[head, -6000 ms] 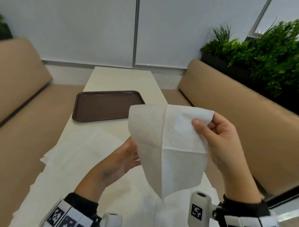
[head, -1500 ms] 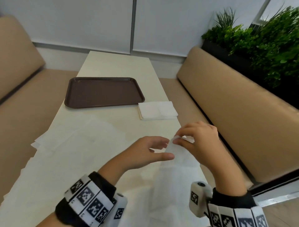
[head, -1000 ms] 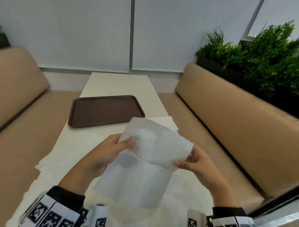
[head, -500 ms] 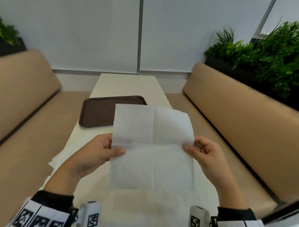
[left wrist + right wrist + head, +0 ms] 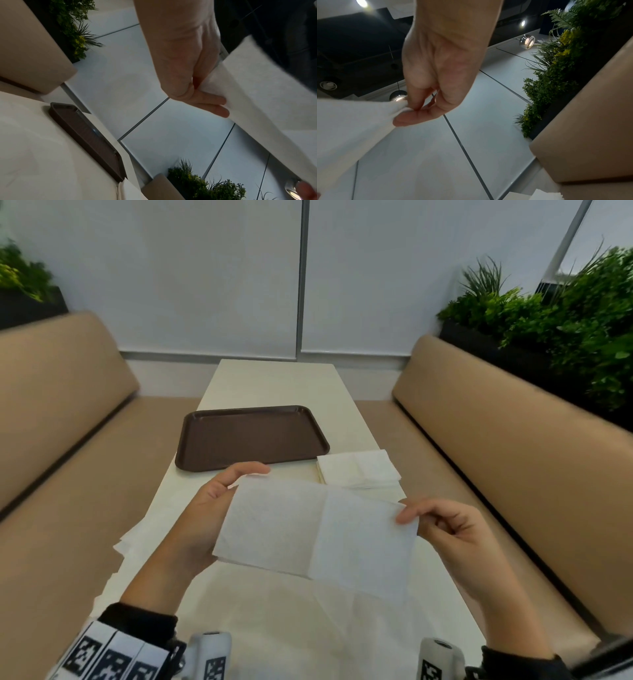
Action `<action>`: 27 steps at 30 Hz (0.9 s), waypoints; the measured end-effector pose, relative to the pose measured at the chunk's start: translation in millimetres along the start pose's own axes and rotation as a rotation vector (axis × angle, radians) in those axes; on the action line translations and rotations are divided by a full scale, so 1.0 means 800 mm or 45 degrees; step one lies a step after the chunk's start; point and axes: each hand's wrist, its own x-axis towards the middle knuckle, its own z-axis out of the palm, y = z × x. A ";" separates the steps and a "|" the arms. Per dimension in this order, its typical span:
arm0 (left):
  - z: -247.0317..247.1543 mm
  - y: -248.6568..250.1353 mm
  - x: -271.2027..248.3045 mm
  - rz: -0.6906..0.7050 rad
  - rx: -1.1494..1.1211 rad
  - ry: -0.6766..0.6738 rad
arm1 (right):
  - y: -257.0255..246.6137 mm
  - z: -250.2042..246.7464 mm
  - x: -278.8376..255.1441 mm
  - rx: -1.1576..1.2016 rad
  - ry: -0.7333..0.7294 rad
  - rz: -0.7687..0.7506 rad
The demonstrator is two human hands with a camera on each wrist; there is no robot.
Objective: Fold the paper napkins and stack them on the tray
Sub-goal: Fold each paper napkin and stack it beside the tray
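2 hands hold 1 paper napkin (image 5: 315, 539) in the air at frame centre, already doubled into a rectangle with a crease down its middle. The left hand (image 5: 205, 522) grips its left edge, fingers behind and thumb hidden; the right hand (image 5: 452, 532) pinches the upper right corner between thumb and forefinger. It looks feather-light, limp and easily torn, so holding corners and edges with light tension seems best. The folded stack (image 5: 358, 469) lies just right of the brown tray (image 5: 191, 440), not on it.
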 end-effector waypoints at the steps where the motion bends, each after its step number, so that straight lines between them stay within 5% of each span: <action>1: 0.001 0.000 -0.001 -0.012 0.003 0.030 | 0.000 -0.001 0.000 -0.029 -0.023 -0.015; 9: 0.000 0.020 -0.003 -0.006 0.048 -0.088 | 0.002 -0.012 -0.012 -0.169 -0.236 -0.013; 13: 0.011 0.038 -0.007 0.205 0.515 -0.256 | -0.011 -0.013 -0.011 -0.257 -0.478 0.120; 18: 0.048 0.063 -0.005 0.334 0.995 -0.504 | -0.024 0.031 0.029 -0.543 -0.702 -0.010; 27: 0.046 0.077 0.016 0.330 0.950 -0.255 | 0.011 -0.005 0.051 -0.556 -0.505 0.192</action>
